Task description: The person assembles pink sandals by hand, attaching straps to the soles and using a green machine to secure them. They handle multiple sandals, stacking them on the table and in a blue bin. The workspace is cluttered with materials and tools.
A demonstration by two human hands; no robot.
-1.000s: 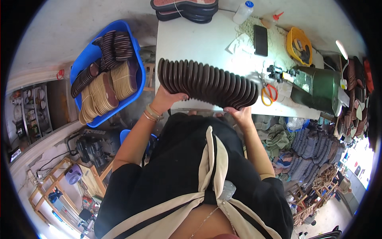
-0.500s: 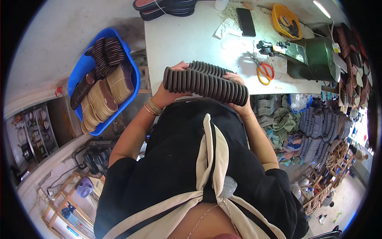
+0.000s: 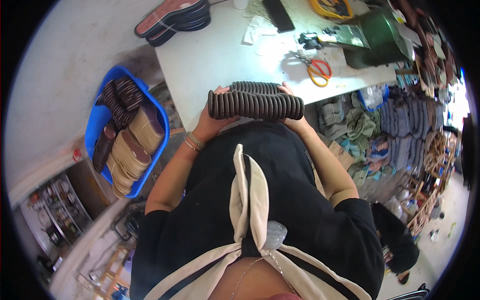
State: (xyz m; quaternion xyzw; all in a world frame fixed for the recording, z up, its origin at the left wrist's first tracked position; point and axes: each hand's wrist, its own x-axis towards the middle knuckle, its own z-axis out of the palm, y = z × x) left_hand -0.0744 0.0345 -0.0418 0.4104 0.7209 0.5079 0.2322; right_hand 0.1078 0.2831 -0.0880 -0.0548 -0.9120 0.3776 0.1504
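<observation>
Right hand (image 3: 292,122) mostly hidden behind stacked dark soles (image 3: 255,102), yellow object (image 3: 332,7) cut by top edge, shelf contents (image 3: 47,210) too small to tell

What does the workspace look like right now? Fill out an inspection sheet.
Surface: white table, partly covered.
Job's things: row of dark ribbed soles, held edge-on at the table's near edge.
Clutter: orange-handled scissors, stacked soles, dark flat slab, green box.
Grippers: left hand and right hand clasp the row's ends.
Cables: nothing seen.
Surroundings: blue bin of tan and dark soles at left; cloth piles at right.
</observation>
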